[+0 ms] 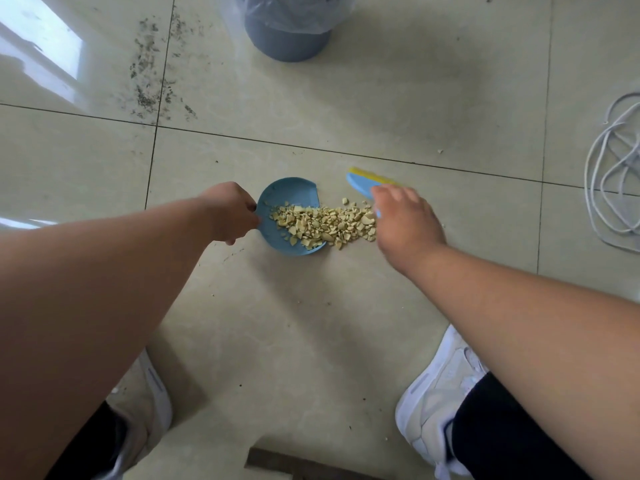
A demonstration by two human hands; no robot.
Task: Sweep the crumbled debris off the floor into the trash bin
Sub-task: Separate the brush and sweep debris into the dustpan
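The dustpan [291,216] is held at its 9 o'clock edge by the left hand [231,212], grip closed. The debris [325,221] straddles its lip and the floor [311,323]. At 3 o'clock, the brush [363,181] is gripped by the right hand [405,220]; a hard stroke could scatter crumbs. The trash bin [287,32] stands at 12 o'clock.

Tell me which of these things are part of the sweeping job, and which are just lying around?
Part of the job:
dustpan, held by the left hand
brush, held by the right hand
crumbs, partly on the dustpan, partly on the floor
bin

Just lying about:
white cable
dark specks
dark board
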